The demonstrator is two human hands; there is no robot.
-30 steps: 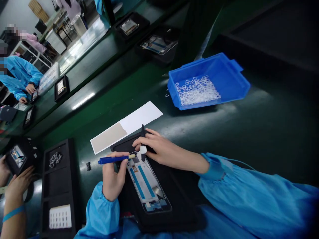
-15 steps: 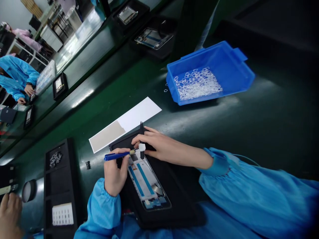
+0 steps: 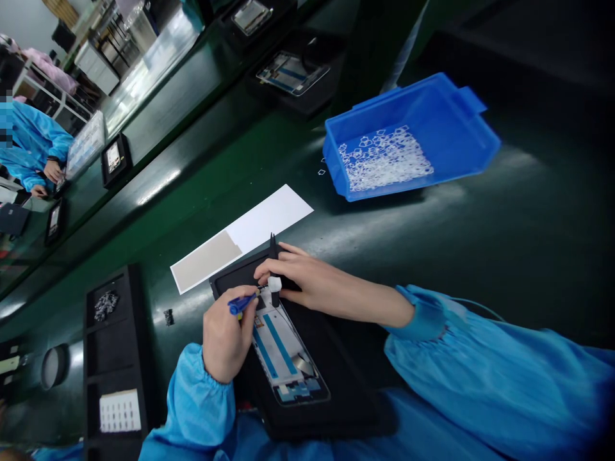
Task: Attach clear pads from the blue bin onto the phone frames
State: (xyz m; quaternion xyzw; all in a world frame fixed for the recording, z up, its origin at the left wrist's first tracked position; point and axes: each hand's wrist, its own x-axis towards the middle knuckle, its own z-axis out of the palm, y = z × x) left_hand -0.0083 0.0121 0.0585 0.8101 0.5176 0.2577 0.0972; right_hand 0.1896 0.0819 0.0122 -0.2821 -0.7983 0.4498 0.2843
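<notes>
An opened phone [image 3: 283, 355] with blue strips lies in a black foam tray [image 3: 346, 390] in front of me. My left hand [image 3: 225, 333] is closed around a slim blue pen-shaped tool [image 3: 241, 303], at the phone's upper left. The working end of that tool is too small to make out. Over the phone's top edge, my right hand [image 3: 300, 272] grips black tweezers [image 3: 273, 246], their tips pointing away from me. White wrapping [image 3: 274, 283] surrounds the tweezers' lower part.
A blue bin [image 3: 461, 128] of small white frames stands at the right back. Beyond the phone lies a white sheet [image 3: 271, 218]. A black compartment tray [image 3: 109, 346] is at left, near a round dark container [image 3: 54, 367]. Across the bench, a co-worker's hands [image 3: 52, 171] handle a phone.
The blue tool has swung in my left hand and now points more toward me, with the hand slightly further right. My right hand keeps its place. A nearby hand at lower left has withdrawn.
</notes>
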